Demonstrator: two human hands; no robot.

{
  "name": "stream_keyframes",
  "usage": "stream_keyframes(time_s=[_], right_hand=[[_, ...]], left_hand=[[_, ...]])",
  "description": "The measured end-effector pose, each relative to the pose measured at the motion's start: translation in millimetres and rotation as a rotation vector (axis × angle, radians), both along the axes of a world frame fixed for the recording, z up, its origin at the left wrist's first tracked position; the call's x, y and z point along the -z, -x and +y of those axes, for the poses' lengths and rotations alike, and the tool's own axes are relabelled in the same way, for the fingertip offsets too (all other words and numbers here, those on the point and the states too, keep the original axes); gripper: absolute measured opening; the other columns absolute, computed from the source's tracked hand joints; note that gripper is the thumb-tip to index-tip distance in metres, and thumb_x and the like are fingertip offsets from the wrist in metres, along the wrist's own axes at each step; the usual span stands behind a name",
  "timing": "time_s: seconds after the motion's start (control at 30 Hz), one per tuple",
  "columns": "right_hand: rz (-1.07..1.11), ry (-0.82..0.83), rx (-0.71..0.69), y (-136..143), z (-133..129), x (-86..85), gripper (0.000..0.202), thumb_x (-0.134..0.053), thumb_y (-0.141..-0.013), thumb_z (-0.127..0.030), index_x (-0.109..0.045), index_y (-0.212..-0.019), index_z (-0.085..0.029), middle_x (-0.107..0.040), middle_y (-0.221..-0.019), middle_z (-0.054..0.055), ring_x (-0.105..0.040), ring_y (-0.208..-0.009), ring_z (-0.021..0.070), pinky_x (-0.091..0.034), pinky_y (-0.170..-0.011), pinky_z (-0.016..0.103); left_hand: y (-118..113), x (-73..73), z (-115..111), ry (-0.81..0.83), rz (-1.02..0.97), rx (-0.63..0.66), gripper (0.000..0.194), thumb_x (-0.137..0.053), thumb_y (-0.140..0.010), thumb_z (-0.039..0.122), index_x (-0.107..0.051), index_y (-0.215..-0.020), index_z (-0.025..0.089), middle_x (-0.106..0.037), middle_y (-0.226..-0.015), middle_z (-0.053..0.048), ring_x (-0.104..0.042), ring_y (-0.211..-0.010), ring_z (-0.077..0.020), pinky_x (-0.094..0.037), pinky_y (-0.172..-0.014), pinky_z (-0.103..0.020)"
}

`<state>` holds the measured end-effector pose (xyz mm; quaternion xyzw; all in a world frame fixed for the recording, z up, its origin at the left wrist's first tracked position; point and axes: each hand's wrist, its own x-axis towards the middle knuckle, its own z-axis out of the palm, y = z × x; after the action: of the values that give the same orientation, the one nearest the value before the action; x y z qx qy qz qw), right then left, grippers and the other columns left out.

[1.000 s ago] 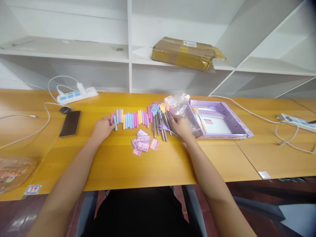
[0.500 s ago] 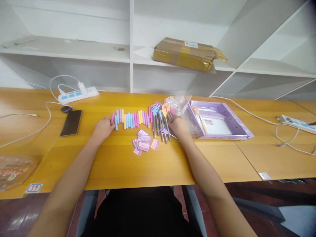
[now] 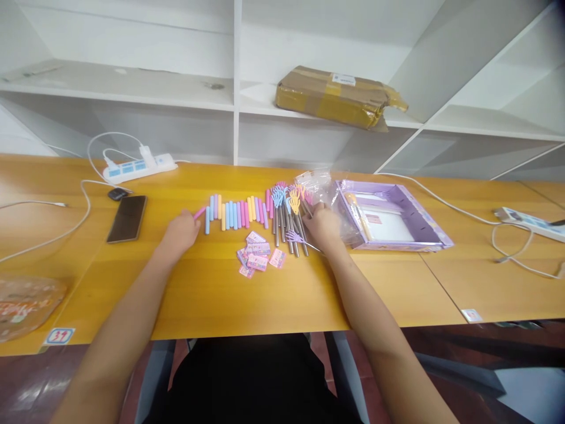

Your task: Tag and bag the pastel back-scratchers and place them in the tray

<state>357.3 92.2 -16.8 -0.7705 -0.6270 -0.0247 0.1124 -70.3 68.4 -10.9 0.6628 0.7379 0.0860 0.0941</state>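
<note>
My left hand [image 3: 180,231] is closed on a pink stick [image 3: 200,212], which points up and to the right from the fingertips. To its right lies a row of short pastel sticks [image 3: 238,215] in blue, purple, yellow and pink. My right hand [image 3: 324,227] is closed at the right side of a bunch of back scratchers [image 3: 289,215] with metal handles and coloured hand-shaped heads. Its fingers are on a metal handle, partly hidden. A purple back scratcher [image 3: 295,237] lies across the others. Small printed cards [image 3: 257,261] form a loose pile in front.
Beyond my right hand sit crumpled clear plastic [image 3: 320,184] and a purple box [image 3: 408,243] holding a few items. A phone [image 3: 126,219] and a power strip [image 3: 140,169] are at left. A taped carton [image 3: 331,97] rests on the shelf above.
My left hand has moved slightly left with the pink stick, taking it away from the row and tilting it. My right hand has shifted a little right, still at the back scratchers.
</note>
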Motion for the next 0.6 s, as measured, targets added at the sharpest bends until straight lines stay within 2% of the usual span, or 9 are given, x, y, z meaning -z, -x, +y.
stream_keyframes(time_s=[0.1, 0.2, 0.4, 0.5, 0.6], right_hand=[[0.09, -0.052, 0.0, -4.6, -0.7, 0.9, 0.032, -0.057, -0.099, -0.029, -0.062, -0.126, -0.013, -0.076, -0.11, 0.02, -0.073, -0.09, 0.0308, -0.051, -0.078, 0.037], [0.242, -0.169, -0.049, -8.4, -0.6, 4.0, 0.039, -0.056, -0.1, -0.032, -0.06, -0.136, -0.016, -0.077, -0.109, 0.016, -0.071, -0.091, 0.0293, -0.05, -0.08, 0.036], [0.75, -0.463, -0.057, -14.4, 6.5, 11.5, 0.042, -0.056, -0.1, -0.046, -0.061, -0.13, -0.019, -0.073, -0.108, 0.01, -0.067, -0.09, 0.0226, -0.052, -0.081, 0.034], [1.044, -0.529, -0.093, -21.2, 9.6, 12.2, 0.044, -0.061, -0.095, -0.05, -0.058, -0.128, -0.021, -0.073, -0.109, 0.008, -0.065, -0.086, 0.0191, -0.05, -0.073, 0.029], [1.215, -0.545, -0.126, -29.7, 8.7, 9.4, 0.045, -0.068, -0.09, -0.057, -0.059, -0.119, -0.023, -0.074, -0.109, 0.006, -0.056, -0.069, 0.0138, -0.04, -0.058, 0.025]], left_hand=[[-0.3, -1.3, -2.6, 0.047, 0.149, 0.027, 0.04, -0.039, -0.101, 0.024, -0.068, -0.119, 0.004, -0.071, -0.098, -0.027, -0.074, -0.091, -0.0408, -0.059, -0.084, -0.052], [-0.3, -3.9, -4.1, 0.043, 0.169, 0.073, 0.036, -0.04, -0.099, 0.018, -0.072, -0.112, 0.008, -0.07, -0.101, -0.026, -0.074, -0.096, -0.0407, -0.058, -0.089, -0.053], [-3.5, -12.0, -9.0, -0.012, 0.166, 0.061, 0.037, -0.036, -0.103, 0.021, -0.071, -0.11, 0.008, -0.067, -0.101, -0.026, -0.072, -0.096, -0.0432, -0.057, -0.086, -0.055], [-11.3, -18.3, -13.9, -0.055, 0.102, 0.045, 0.031, -0.039, -0.105, 0.023, -0.067, -0.112, 0.013, -0.068, -0.1, -0.022, -0.072, -0.093, -0.0394, -0.056, -0.084, -0.051], [-21.7, -24.4, -19.6, -0.078, 0.041, 0.038, 0.028, -0.04, -0.107, 0.027, -0.061, -0.12, 0.014, -0.069, -0.097, -0.018, -0.072, -0.088, -0.0345, -0.053, -0.08, -0.044]])
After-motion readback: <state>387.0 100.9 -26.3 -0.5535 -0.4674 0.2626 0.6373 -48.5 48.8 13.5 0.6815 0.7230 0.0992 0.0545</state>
